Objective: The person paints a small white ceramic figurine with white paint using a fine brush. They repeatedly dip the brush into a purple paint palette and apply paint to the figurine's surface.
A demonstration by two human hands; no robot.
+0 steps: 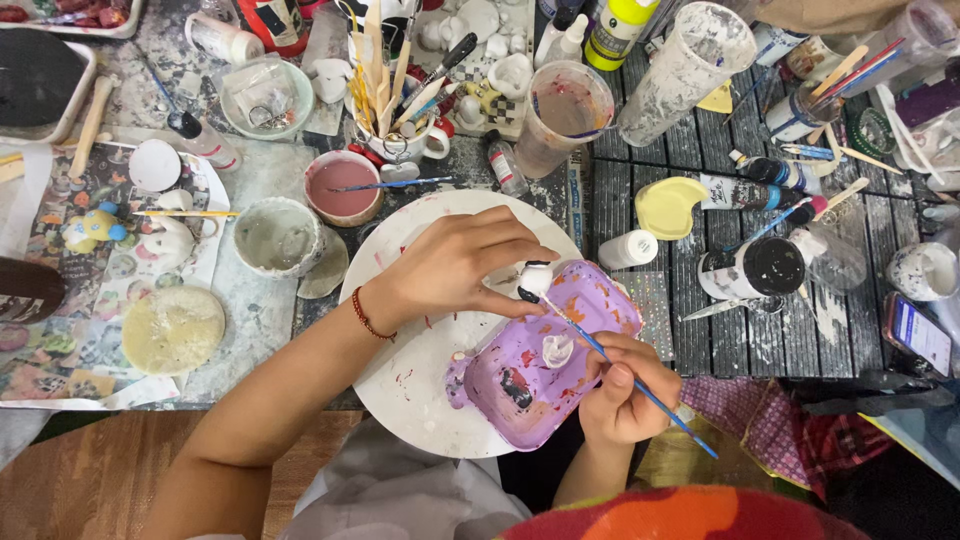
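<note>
A person seated at a crowded craft table steadies a small white figurine [537, 277] between the fingers of the left hand [455, 262], holding it just above the far edge of a lilac paint tray [545, 360] so that the piece sits within easy reach of the colours; the right hand [622, 385] pinches a thin blue-handled brush [620, 372] low on its shaft, pencil-fashion, the dark tip laid against the figurine's lower side, a grip that appears chosen for fine control; the figurine looks mostly bare white with black marks at its top and base, though its exact form is too small to tell; the tray, smeared with orange, red and black, rests tilted on a round white board [410, 380] that seems to serve as a work surface and catches stray flecks of paint; near the left wrist stand a pink bowl of paint [342, 188] with a brush across it and a grey-crusted cup [277, 237], while a mug crammed with brushes and sticks [398, 120] stands behind; a yellow palette [668, 207] lies to the right, on dark slats.
</note>
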